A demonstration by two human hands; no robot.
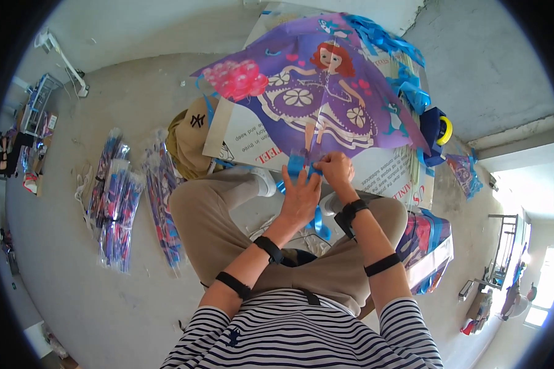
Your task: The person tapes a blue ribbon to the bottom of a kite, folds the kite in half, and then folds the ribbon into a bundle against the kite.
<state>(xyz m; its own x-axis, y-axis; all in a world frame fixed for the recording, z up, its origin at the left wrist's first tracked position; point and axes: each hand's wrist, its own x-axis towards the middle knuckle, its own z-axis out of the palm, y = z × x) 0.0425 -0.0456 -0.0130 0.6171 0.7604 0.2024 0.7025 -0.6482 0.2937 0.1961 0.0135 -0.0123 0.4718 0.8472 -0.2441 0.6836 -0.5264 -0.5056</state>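
A purple kite point(326, 92) printed with a red-haired cartoon princess lies spread over a white cardboard box point(240, 138) in front of me. At its near tip, my left hand point(301, 200) has its fingers pressed on a wide blue ribbon point(296, 165). The ribbon's loose end point(319, 229) hangs between my legs. Right beside it, my right hand point(337, 171) is closed in a pinch at the kite's near edge. What those fingertips grip is hidden.
A dark blue tape dispenser point(433, 135) with a yellow hub stands at the box's right edge. More blue ribbon point(385, 37) lies at the far right. A beige cap point(191, 132) is on the left, near bagged kites point(114, 209). Another package point(428, 246) sits by my right knee.
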